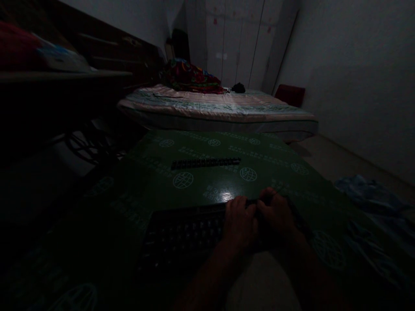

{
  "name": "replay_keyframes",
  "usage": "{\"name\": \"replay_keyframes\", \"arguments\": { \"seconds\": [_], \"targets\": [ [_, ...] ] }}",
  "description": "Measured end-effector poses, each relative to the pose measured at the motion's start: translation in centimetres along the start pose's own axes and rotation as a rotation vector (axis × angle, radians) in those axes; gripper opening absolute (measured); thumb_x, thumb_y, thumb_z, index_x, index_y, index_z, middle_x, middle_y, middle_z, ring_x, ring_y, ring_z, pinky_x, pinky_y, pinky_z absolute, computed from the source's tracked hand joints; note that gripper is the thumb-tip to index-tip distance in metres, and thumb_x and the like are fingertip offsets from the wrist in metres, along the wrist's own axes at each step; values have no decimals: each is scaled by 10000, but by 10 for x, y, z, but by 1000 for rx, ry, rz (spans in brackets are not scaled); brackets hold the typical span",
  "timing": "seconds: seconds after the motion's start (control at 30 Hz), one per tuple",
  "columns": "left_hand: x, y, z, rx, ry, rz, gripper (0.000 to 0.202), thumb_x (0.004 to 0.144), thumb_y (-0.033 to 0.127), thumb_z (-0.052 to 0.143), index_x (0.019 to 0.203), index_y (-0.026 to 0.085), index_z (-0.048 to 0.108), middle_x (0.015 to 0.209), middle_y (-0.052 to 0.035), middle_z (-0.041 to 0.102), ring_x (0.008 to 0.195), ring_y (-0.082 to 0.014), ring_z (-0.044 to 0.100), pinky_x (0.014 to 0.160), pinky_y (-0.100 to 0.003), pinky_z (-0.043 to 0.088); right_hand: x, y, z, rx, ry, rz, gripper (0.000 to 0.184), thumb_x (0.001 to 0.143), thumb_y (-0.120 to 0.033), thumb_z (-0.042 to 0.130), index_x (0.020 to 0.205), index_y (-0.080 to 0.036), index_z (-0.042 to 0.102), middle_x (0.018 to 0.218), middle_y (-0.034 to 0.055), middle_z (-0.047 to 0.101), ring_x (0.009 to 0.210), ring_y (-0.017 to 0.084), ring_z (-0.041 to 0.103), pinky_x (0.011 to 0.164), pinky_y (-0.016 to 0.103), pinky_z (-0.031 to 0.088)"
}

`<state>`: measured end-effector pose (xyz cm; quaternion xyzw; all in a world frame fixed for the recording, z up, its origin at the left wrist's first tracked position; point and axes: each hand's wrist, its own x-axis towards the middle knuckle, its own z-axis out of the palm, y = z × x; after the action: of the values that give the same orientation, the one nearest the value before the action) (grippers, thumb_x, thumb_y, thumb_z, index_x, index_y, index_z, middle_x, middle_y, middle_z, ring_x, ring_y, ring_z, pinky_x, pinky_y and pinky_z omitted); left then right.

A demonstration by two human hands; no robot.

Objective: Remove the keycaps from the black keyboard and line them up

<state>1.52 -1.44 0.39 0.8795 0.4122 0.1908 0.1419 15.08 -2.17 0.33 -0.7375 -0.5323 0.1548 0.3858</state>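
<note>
A black computer keyboard point(184, 237) lies in dim light on the green table point(155, 181), close to its near edge. My left hand point(240, 220) rests on the right half of the keyboard, fingers curled over its far edge and holding it. Right beside it, my right hand point(277, 211) is closed in a pinch at the keyboard's far edge; whatever its fingertips hold is hidden in shadow. Both hands cover part of the keys. Farther back, several small black pieces that look like keycaps point(205, 163) stand in a row, apart from the keyboard.
Beyond the table is a bed point(217, 103) with a patterned red blanket point(191, 77). A dark shelf point(65, 75) with bags runs along the left. Crumpled cloth point(372, 194) lies to the right, past the table's edge. A pale wardrobe point(236, 47) stands at the back.
</note>
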Motion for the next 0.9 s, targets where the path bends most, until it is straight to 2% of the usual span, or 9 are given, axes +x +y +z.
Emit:
{"name": "replay_keyframes", "arguments": {
  "seconds": [0.17, 0.43, 0.63, 0.9],
  "targets": [
    [5, 2, -3, 37, -25, -5, 269, 774, 240, 477, 1023, 222, 577, 1044, -68, 543, 1032, -230, 459, 919, -409, 328, 1, 4, 3, 73, 78, -10, 109, 615, -250, 485, 712, -203, 497, 635, 9, 596, 597, 184, 575, 584, 285, 438],
    [21, 9, -1, 40, -57, -73, 218, 797, 218, 439, 896, 198, 633, 931, -70, 593, 941, -218, 512, 857, -384, 355, 0, 3, 2, 180, 93, -12, 71, 595, -227, 496, 660, -204, 480, 582, -12, 548, 552, 167, 530, 545, 270, 425],
    [23, 5, 5, 64, -14, -48, 171, 792, 222, 482, 876, 213, 630, 922, -51, 601, 916, -209, 521, 838, -374, 359, 0, 4, 2, 207, 117, -8, 52, 583, -198, 491, 625, -206, 460, 560, -24, 507, 534, 156, 505, 525, 263, 408],
    [22, 7, 5, 73, -10, -28, 221, 853, 242, 410, 941, 204, 609, 978, -70, 593, 968, -218, 506, 885, -407, 323, 2, 6, 2, 239, 132, 26, 69, 577, -210, 508, 625, -202, 460, 577, -26, 496, 537, 144, 484, 526, 257, 396]
  ]
}}
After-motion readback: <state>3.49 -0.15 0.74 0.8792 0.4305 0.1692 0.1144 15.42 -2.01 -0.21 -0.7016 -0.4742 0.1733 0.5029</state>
